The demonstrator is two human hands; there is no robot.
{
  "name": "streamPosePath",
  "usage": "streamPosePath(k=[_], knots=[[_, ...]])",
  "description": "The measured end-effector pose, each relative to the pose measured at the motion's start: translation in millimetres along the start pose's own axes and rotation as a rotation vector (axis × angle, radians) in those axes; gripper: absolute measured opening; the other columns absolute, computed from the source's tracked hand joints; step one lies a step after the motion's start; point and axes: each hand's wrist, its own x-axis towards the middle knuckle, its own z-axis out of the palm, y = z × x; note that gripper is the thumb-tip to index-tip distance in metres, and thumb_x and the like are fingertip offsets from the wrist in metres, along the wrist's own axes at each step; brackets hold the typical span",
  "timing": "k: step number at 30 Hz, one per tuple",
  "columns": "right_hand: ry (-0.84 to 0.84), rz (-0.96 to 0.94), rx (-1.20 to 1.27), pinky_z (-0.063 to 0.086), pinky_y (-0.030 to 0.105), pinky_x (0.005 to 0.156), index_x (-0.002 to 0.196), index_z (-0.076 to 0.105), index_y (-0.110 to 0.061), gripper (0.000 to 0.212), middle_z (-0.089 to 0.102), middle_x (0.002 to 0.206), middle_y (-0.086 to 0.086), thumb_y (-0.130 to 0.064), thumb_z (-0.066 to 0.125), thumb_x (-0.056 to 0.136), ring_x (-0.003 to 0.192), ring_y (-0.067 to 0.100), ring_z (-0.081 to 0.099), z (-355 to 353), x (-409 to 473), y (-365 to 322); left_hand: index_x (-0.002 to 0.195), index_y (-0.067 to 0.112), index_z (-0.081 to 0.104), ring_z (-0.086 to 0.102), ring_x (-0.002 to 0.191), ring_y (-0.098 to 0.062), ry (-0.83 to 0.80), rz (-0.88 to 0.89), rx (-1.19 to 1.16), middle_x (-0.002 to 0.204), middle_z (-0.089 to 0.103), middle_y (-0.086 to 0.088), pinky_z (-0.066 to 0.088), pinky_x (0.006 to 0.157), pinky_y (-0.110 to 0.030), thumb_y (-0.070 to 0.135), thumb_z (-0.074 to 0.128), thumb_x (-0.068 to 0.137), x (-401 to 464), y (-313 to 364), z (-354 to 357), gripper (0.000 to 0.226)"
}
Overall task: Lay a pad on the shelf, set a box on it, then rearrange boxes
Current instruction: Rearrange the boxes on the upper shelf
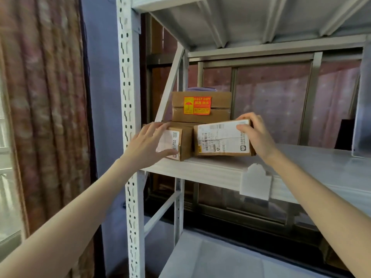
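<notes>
Left hand (149, 143) fingers spread on small box (176, 143); right hand (256, 135) clamps labelled box (221, 140) beside it; KEEP DRY box (201, 106) stacked behind

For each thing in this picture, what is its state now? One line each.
White foam pad: lying flat on the shelf, under the boxes.
Brown cardboard box with the orange KEEP DRY sticker: closed, stacked on top.
Small brown box on the left: closed, left hand on it.
Tilted brown box with the white shipping label: closed, gripped by right hand.
</notes>
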Motion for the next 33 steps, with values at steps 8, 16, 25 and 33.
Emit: streamPosePath(k=[8, 16, 25, 33], knots=[[-0.127, 0.037, 0.031, 0.047, 0.01, 0.062, 0.101, 0.055, -0.019, 0.014, 0.056, 0.103, 0.01, -0.01, 0.05, 0.092, 0.09, 0.015, 0.057, -12, -14, 14, 0.144, 0.026, 0.024, 0.017, 0.142, -0.03, 0.076, -0.042, -0.088, 0.149, 0.029, -0.004, 0.03, 0.109, -0.057, 0.072, 0.053, 0.071, 8, 13, 22, 0.091], [-0.12, -0.023, -0.151, 0.045, 0.041, 0.102, 0.119, 0.057, -0.03, 0.038, 0.047, 0.139, 0.003, -0.016, 0.064, 0.084, 0.124, 0.02, 0.047, -7, -13, 15, 0.147, 0.024, 0.017, 0.008, 0.145, -0.033, 0.091, -0.001, -0.057, 0.155, 0.024, -0.003, 0.014, 0.115, -0.059, 0.069, 0.057, 0.071, 8, 10, 25, 0.097], [-0.056, -0.094, -0.281, 0.015, 0.02, 0.11, 0.144, 0.03, -0.025, 0.069, 0.024, 0.154, -0.006, -0.024, 0.065, 0.085, 0.139, 0.003, 0.02, -51, -23, 6, 0.148, 0.033, 0.003, -0.004, 0.147, -0.025, 0.173, 0.169, -0.111, 0.16, 0.004, -0.001, -0.005, 0.112, -0.055, 0.079, 0.038, 0.07, 25, 69, 10, 0.097], [0.085, -0.009, -0.479, 0.017, 0.026, 0.114, 0.144, 0.03, -0.027, 0.068, 0.023, 0.155, -0.005, -0.031, 0.064, 0.085, 0.142, 0.008, 0.02, -171, -55, 14, 0.148, 0.032, 0.011, -0.002, 0.147, -0.023, 0.272, 0.382, -0.317, 0.16, 0.009, 0.001, -0.005, 0.114, -0.049, 0.069, 0.04, 0.079, 64, 203, 2, 0.085]])
